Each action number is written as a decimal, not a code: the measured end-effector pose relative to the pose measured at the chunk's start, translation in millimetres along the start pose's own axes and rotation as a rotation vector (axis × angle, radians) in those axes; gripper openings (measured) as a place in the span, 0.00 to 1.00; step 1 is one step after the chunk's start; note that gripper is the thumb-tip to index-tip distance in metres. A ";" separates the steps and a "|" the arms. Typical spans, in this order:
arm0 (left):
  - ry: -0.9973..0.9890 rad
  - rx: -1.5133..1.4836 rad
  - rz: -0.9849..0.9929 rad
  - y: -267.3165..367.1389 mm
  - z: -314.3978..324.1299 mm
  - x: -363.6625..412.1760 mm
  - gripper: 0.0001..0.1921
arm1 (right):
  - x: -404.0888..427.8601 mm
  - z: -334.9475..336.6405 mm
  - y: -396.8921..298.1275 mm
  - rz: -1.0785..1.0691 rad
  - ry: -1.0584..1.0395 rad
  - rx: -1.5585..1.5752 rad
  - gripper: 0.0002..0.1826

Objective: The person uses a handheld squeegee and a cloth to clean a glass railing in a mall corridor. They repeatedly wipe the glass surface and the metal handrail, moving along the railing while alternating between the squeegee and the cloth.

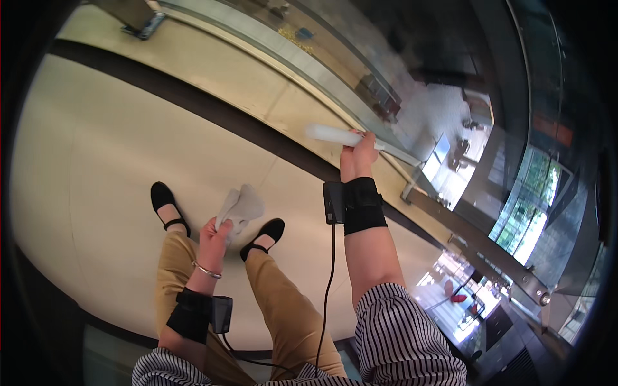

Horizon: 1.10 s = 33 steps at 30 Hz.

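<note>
My left hand (216,236) pinches a light grey cloth (243,205), which hangs bunched above the floor between my two shoes. On the other side, my right hand (359,147) is stretched forward and wrapped around a white cylindrical tool (333,133). Its thick, rounded end points left and looks blurred; a thinner white part shows past my fingers to the right. I cannot tell exactly what tool it is. Behind that hand stands a glass panel (338,91), and whether the tool touches it is unclear.
Pale floor tiles (111,144) are crossed by a dark strip (193,96). A metal rail (309,89) runs along the base of the glass. Beyond it, a lower level with furniture (463,149) shows through. A brown block-like object (128,14) stands at upper left. Cables (330,280) hang from my wristbands.
</note>
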<state>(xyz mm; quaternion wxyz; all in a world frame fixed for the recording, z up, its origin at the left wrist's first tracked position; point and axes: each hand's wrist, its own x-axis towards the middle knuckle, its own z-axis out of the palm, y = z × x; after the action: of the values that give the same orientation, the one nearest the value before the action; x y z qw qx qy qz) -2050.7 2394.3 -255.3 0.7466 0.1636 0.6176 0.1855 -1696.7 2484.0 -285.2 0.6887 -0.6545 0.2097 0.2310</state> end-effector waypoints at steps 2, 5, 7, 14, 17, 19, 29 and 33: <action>0.008 -0.066 0.029 3.7 -4.9 2.6 0.09 | -20.2 23.4 9.2 0.012 -0.032 0.013 0.09; 0.014 -0.147 0.032 13.4 -22.4 9.3 0.09 | -58.4 71.0 34.5 0.020 -0.079 0.035 0.09; -0.002 -0.180 0.003 18.4 -29.4 10.9 0.08 | -83.1 103.0 48.1 0.014 -0.126 0.042 0.10; 0.066 -0.315 0.015 44.2 -50.4 10.8 0.08 | -189.1 209.9 97.6 0.025 -0.368 0.028 0.15; 0.065 -0.342 0.015 55.0 -59.3 9.6 0.08 | -233.7 252.9 121.3 0.046 -0.453 0.033 0.15; 0.070 -0.385 0.026 60.8 -64.3 7.6 0.09 | -262.0 279.6 134.0 0.027 -0.449 -0.002 0.16; 0.107 -0.503 0.068 70.7 -92.1 2.4 0.12 | -326.4 310.0 203.9 -0.165 -0.854 -0.360 0.20; 0.114 -0.538 0.094 57.0 -89.0 6.1 0.12 | -308.5 273.3 189.9 -0.172 -0.898 -0.505 0.19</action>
<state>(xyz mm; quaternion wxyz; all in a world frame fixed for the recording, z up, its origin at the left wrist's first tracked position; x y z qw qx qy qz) -2141.4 2448.6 -249.9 0.7177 -0.0227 0.5789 0.3863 -2061.4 2750.4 -240.4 0.5480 -0.6516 -0.2230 0.4747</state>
